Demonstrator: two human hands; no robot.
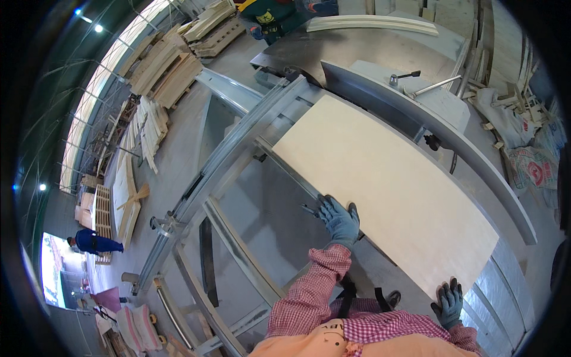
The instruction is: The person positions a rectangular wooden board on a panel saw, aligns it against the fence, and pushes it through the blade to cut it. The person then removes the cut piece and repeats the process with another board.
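A pale rectangular wooden board point(380, 184) lies flat across the metal frame and bed of a saw-like machine. My left hand point(340, 220), in a grey-blue work glove, is at the board's near edge beside a metal rail. Its fingers are stretched out and the thumb stands apart. My right hand point(449, 302), gloved alike, rests at the board's near right corner with its fingers spread. Neither hand is wrapped round anything, though the undersides of both palms are hidden.
A long curved-looking metal fence point(440, 137) stands beyond the board, with a lever handle point(407, 76) behind it. A metal sliding frame point(238, 244) extends left. Across the machine stands a co-worker point(270, 18); another person point(95, 243) walks far left. Wood stacks point(163, 71) and sacks point(532, 163) lie around.
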